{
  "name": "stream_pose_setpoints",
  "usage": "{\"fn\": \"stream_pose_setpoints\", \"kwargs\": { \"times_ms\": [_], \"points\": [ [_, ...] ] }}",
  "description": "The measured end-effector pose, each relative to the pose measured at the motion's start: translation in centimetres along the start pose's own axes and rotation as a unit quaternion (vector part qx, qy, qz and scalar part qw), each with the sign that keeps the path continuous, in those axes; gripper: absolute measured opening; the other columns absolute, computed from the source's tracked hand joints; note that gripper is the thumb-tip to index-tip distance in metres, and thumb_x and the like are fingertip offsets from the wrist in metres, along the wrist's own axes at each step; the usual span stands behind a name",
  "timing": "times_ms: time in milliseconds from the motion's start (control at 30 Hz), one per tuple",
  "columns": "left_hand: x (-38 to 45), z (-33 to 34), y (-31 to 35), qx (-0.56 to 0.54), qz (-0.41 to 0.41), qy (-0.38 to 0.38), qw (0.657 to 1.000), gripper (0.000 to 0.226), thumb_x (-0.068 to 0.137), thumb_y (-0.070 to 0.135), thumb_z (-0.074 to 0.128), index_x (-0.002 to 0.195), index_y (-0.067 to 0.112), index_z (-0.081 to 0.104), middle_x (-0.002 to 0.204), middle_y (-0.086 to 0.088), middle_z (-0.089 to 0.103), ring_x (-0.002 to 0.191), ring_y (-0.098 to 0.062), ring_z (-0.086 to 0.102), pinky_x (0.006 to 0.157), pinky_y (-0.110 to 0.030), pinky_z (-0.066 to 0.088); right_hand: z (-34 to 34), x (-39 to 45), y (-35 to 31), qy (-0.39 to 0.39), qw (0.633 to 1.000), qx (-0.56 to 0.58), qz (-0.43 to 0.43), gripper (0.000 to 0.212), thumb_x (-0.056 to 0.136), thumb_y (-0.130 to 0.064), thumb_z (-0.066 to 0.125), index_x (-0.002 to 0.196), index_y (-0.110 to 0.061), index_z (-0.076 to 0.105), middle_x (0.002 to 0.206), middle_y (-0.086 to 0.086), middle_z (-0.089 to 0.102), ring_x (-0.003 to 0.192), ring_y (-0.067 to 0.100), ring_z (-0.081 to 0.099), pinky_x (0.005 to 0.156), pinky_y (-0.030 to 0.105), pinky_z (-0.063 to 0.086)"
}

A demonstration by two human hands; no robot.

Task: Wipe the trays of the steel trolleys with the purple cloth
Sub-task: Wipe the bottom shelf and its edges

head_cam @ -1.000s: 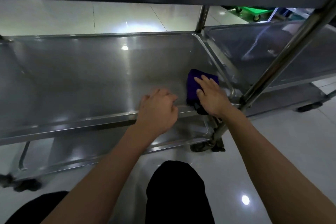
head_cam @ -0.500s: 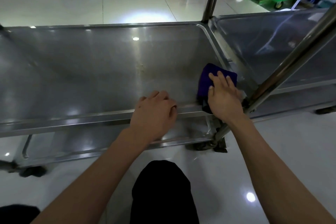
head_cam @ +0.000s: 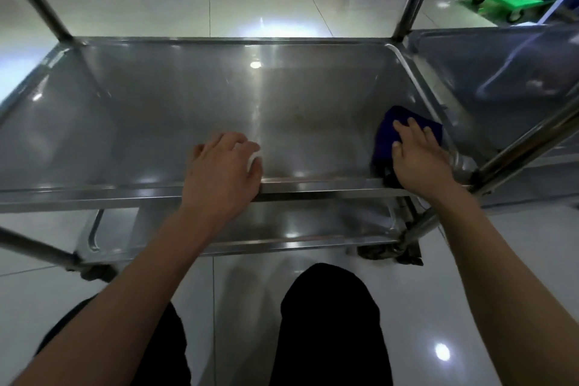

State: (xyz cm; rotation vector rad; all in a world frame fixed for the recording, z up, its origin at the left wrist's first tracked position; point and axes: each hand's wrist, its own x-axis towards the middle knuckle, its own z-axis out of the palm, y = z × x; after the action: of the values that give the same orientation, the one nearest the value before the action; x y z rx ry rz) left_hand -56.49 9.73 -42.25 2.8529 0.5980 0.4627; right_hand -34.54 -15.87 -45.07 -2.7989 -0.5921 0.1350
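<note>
The left hand (head_cam: 224,171) rests on the front rim of the middle tray (head_cam: 156,122), fingers curled over the edge and closed on it, probably to steady the steel trolley (head_cam: 40,6) while it is wiped. To the right, the right hand (head_cam: 416,157) presses the purple cloth (head_cam: 388,131) flat into the tray's near right corner, fingers straight and slightly spread on top. Apart from cloth and hands, the tray holds nothing I can see; faint smudges mark its centre. A second trolley's tray (head_cam: 488,72) stands just beside it.
</note>
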Motion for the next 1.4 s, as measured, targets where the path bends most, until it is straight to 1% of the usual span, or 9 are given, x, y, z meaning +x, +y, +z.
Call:
{"fn": "stream_pose_setpoints", "kwargs": {
  "times_ms": [167,400,500,667,867,933,1067,1200,1400],
  "points": [
    [0.2,-0.1,-3.0,0.001,-0.024,0.014,1.000,0.022,0.092,0.026,0.060,0.107,0.018,0.074,0.116,-0.004,0.065,0.109,-0.032,0.059,0.091,-0.047,0.043,2.1,1.0,-7.7,-0.008,0.998,0.010,-0.057,0.052,0.106,-0.032,0.025,0.158,-0.027,0.018,0.167,0.000,0.008,0.152,0.032,0.007,0.121,0.043,0.011],
    [-0.5,-0.2,-6.9,0.025,-0.062,0.004,0.998,0.024,0.094,0.030,0.054,0.089,0.017,0.073,0.104,-0.001,0.066,0.099,-0.027,0.058,0.082,-0.041,0.041,5.4,1.7,-19.1,-0.055,0.987,0.021,-0.153,0.054,0.104,-0.034,0.025,0.157,-0.031,0.017,0.167,-0.002,0.005,0.153,0.027,0.003,0.121,0.046,0.007],
    [-1.1,0.0,-8.3,0.016,-0.043,0.004,0.999,0.022,0.094,0.027,0.055,0.095,0.017,0.075,0.111,0.003,0.068,0.101,-0.025,0.061,0.084,-0.040,0.042,6.7,1.9,-23.7,-0.082,0.977,0.026,-0.195,0.054,0.104,-0.034,0.026,0.157,-0.032,0.016,0.167,-0.004,0.004,0.153,0.026,0.001,0.121,0.047,0.004],
    [-1.6,-0.2,-8.8,0.020,-0.016,-0.001,1.000,0.027,0.095,0.027,0.053,0.109,0.018,0.074,0.123,0.004,0.067,0.109,-0.023,0.063,0.098,-0.045,0.042,7.8,2.9,-27.9,-0.103,0.965,0.030,-0.239,0.053,0.105,-0.034,0.025,0.157,-0.033,0.017,0.167,-0.005,0.005,0.153,0.025,0.002,0.121,0.046,0.005],
    [-1.6,0.4,-7.3,0.026,-0.045,0.014,0.999,0.027,0.094,0.028,0.050,0.107,0.017,0.071,0.113,0.000,0.067,0.105,-0.026,0.060,0.093,-0.044,0.042,7.6,3.3,-25.5,-0.086,0.965,0.034,-0.245,0.051,0.106,-0.035,0.023,0.157,-0.032,0.018,0.167,-0.003,0.008,0.153,0.026,0.006,0.123,0.044,0.008],
    [-1.1,0.8,-5.7,0.017,-0.040,0.009,0.999,0.031,0.094,0.028,0.046,0.114,0.019,0.068,0.116,-0.001,0.066,0.107,-0.025,0.059,0.094,-0.045,0.043,7.1,3.8,-23.5,-0.084,0.969,0.029,-0.232,0.051,0.107,-0.036,0.023,0.157,-0.032,0.017,0.167,-0.003,0.007,0.153,0.027,0.006,0.123,0.044,0.008],
    [0.3,2.4,-1.1,-0.006,0.012,-0.010,1.000,0.034,0.094,0.029,0.046,0.121,0.022,0.065,0.122,0.001,0.064,0.112,-0.022,0.057,0.097,-0.044,0.042,5.3,5.3,-17.0,-0.081,0.981,0.032,-0.176,0.051,0.107,-0.035,0.022,0.158,-0.030,0.015,0.167,-0.001,0.005,0.153,0.028,0.004,0.123,0.045,0.006],
    [2.1,4.3,4.7,-0.010,0.080,-0.032,0.996,0.032,0.092,0.031,0.047,0.117,0.023,0.065,0.121,0.002,0.061,0.114,-0.022,0.054,0.093,-0.043,0.041,2.8,6.0,-9.4,-0.065,0.992,0.019,-0.106,0.050,0.108,-0.032,0.021,0.158,-0.028,0.015,0.167,0.000,0.005,0.153,0.029,0.005,0.123,0.046,0.009],
    [4.1,6.9,12.8,0.002,0.144,-0.077,0.987,0.037,0.087,0.036,0.036,0.111,0.026,0.062,0.120,0.003,0.059,0.115,-0.023,0.052,0.089,-0.044,0.042,-0.9,5.3,1.9,-0.008,0.999,0.034,-0.013,0.049,0.109,-0.028,0.026,0.157,-0.029,0.023,0.166,0.000,0.012,0.152,0.029,0.010,0.123,0.043,0.012]
  ]
}}
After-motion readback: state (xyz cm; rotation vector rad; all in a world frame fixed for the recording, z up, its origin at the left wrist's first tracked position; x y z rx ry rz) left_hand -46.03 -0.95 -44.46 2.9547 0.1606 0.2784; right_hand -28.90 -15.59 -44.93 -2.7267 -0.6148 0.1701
